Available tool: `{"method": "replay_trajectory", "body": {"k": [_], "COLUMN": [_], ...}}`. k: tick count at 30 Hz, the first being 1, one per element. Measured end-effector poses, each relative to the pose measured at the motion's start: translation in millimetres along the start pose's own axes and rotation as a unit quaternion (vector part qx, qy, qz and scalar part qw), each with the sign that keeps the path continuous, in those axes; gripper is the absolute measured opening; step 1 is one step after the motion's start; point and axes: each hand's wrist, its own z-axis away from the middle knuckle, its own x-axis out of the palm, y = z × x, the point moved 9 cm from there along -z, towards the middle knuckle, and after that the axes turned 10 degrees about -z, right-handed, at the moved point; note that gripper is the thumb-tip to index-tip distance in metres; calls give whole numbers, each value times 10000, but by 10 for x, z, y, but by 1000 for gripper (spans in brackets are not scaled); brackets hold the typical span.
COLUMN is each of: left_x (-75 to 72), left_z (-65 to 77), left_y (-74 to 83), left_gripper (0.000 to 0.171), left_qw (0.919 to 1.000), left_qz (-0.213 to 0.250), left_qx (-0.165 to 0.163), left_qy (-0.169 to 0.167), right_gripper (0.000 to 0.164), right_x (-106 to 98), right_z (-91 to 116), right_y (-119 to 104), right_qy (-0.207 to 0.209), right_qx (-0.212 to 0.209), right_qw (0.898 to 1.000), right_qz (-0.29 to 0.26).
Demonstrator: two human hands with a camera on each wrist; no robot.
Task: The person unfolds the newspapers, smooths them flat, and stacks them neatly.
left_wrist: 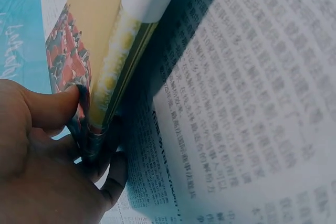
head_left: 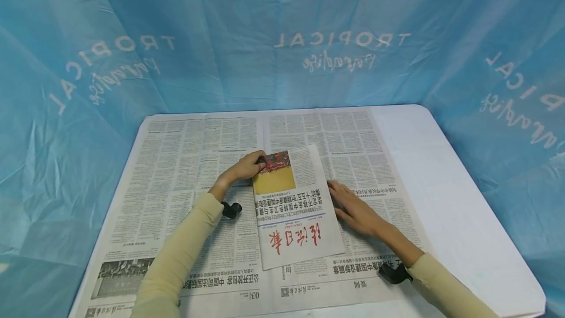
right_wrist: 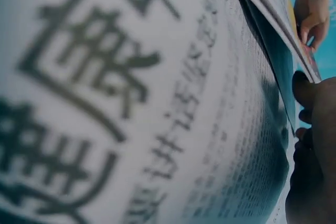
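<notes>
A folded newspaper (head_left: 289, 210) with a red masthead and a yellow-and-red picture is held a little above the spread newspaper sheet (head_left: 176, 200). My left hand (head_left: 248, 166) pinches its far left corner. In the left wrist view, the left thumb lies over the picture and the fingers (left_wrist: 116, 179) reach underneath. Along the opposite side, my right hand (head_left: 355, 210) has its fairly straight fingers at the paper's edge. The right wrist view shows the right hand (right_wrist: 315, 140) at that raised edge, its palm side hidden.
The spread sheet covers most of the white table (head_left: 459, 200), whose bare strip shows on the right. A blue curtain (head_left: 282, 77) with printed lettering hangs around the back and sides. Each wrist wears a small black camera (head_left: 394, 274).
</notes>
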Motion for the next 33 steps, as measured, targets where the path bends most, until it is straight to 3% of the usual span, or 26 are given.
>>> {"method": "replay_trajectory", "body": {"k": [6,15,21,29,33], "left_x": [4,0,-23,23,53], "left_z": [-11,-6,-110,-369,-439], "left_y": [-21,-38,11,321,407], "left_gripper": [19,23,34,29,25], "left_qw": [9999,9964,9918,9962,9967], "left_qz": [-110,-629,-1068,-819,-744], "left_qx": [-14,-401,-567,-61,18], "left_qy": [130,409,409,296,324], "right_gripper": [68,67,67,62,61], "right_x": [59,195,167,184,187], "right_z": [-123,-201,-196,-198,-191], "right_y": [-17,-119,-174,-185,-166], "right_qy": [-265,-710,-639,-734,-745], "right_qx": [-80,-544,-584,-520,-528], "right_qw": [9989,9931,9928,9917,9913], "right_qz": [-375,756,823,921,953]}}
